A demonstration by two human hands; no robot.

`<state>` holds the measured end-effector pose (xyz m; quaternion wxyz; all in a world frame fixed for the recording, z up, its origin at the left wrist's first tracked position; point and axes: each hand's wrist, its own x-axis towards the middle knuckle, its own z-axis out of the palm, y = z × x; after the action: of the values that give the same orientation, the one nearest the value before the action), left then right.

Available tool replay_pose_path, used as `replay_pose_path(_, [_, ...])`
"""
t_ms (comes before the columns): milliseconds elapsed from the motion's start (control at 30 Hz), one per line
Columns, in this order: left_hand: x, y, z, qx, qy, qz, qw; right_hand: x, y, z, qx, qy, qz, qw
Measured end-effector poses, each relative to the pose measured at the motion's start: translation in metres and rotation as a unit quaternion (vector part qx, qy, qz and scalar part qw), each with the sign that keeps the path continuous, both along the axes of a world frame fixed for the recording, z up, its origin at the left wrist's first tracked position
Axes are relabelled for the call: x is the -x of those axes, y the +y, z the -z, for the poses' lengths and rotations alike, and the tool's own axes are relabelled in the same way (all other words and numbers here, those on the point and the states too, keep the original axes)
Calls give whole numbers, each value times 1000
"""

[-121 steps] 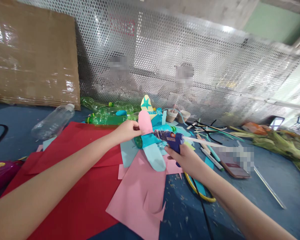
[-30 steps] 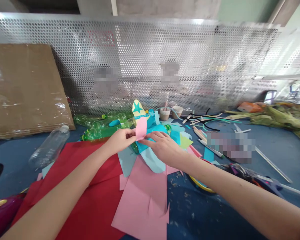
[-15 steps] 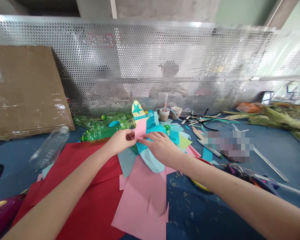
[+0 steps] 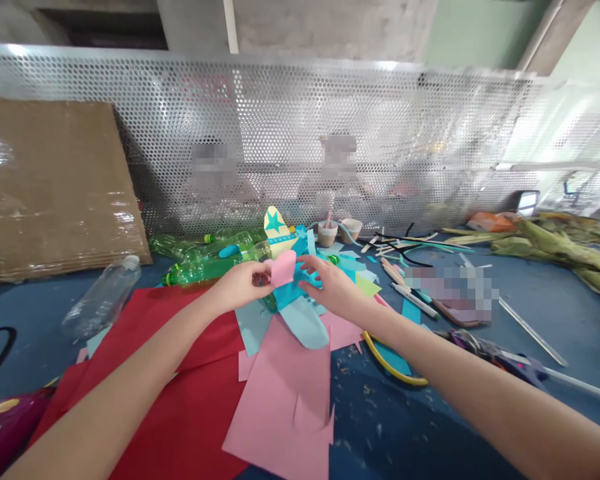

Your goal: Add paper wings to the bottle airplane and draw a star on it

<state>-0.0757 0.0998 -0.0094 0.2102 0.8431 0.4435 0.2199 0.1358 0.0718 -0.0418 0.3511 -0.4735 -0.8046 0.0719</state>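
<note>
Between the fingers and thumb of my left hand (image 4: 247, 283) is a small pink paper piece (image 4: 283, 269), its top edge rounded. My right hand (image 4: 327, 283) is beside it, fingers apart and curved, near a blue paper-covered form (image 4: 289, 293). Behind the pink piece stands a pale yellow paper shape (image 4: 274, 225) with a teal star on it. A light blue rounded paper flap (image 4: 305, 323) sticks out toward me below my hands. Larger pink sheets (image 4: 285, 400) and red sheets (image 4: 180, 400) lie on the table in front.
Green plastic bottles (image 4: 205, 269) and a clear bottle (image 4: 103, 297) lie at left, near a cardboard sheet (image 4: 55, 187). Two small cups (image 4: 327, 233) stand at the back. At right are pens (image 4: 414, 300), a yellow-rimmed ring (image 4: 395, 373), a glue gun (image 4: 510, 360) and dry husks (image 4: 555, 253).
My right hand has moved off the pink paper piece slightly to the right, and its fingers have spread. The left hand stays at the pink piece.
</note>
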Motion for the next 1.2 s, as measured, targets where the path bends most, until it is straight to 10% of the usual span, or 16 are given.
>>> replay_pose_path(300, [20, -2, -20, 118, 27, 16, 993, 6, 14, 7, 26, 75, -65, 995])
replay_pose_path(800, [-4, -6, 11, 118, 24, -122, 985, -9, 7, -1, 29, 59, -44, 997])
replay_pose_path(1200, [1, 3, 10, 236, -162, -140, 948, -70, -67, -8, 102, -39, 38, 993])
